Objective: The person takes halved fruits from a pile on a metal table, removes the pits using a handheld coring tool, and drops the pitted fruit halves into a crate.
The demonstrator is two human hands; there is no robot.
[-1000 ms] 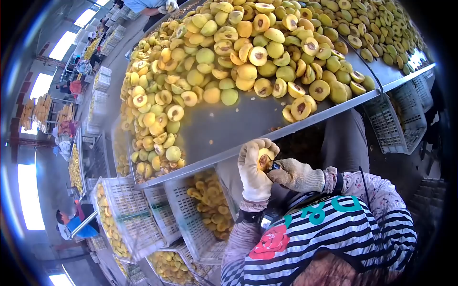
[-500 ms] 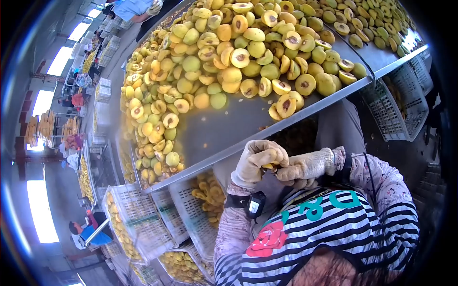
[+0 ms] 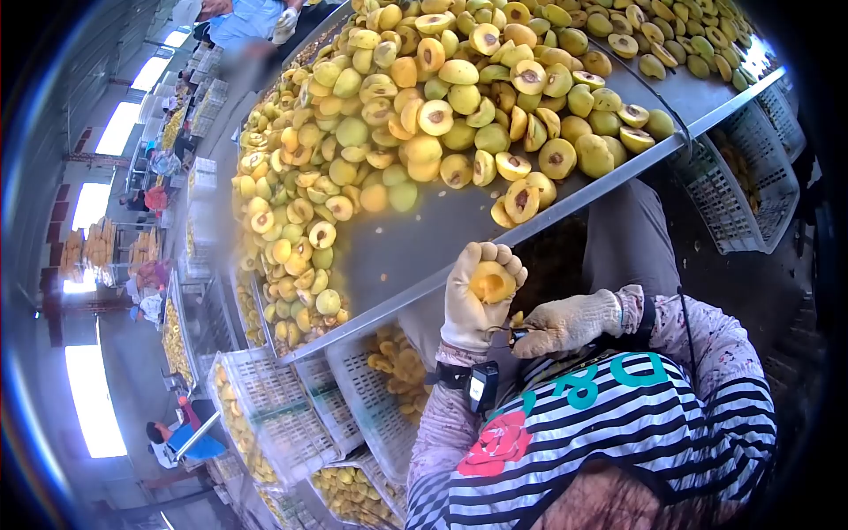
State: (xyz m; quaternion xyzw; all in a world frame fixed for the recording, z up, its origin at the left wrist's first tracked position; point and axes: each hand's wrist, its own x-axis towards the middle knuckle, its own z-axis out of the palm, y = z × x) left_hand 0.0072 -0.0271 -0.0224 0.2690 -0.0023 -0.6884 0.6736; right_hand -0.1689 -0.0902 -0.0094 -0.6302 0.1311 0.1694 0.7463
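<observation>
My left hand (image 3: 468,309), in a pale work glove, cups a halved apricot (image 3: 492,282) against its palm, fingers curled around it. The fruit's hollow faces up and shows no stone. My right hand (image 3: 565,323), gloved too, pinches a small tool (image 3: 517,334) with a dark handle and what looks like a thin wire loop at its tip. That tip lies close to the left palm's heel. A bit of yellow fruit shows beside the right fingertips. Both hands are just below the metal table edge (image 3: 424,290). Many halved apricots (image 3: 424,159), some with brown stones, are heaped on the table.
Plastic crates of fruit (image 3: 269,420) stand at the lower left, with another crate (image 3: 738,194) at the right. A co-worker in a blue shirt (image 3: 252,25) is at the upper left. Other people and fruit tables line the left side.
My hands have moved apart. The left has turned palm up, showing the hollowed half, and the right has drawn back slightly with the tool.
</observation>
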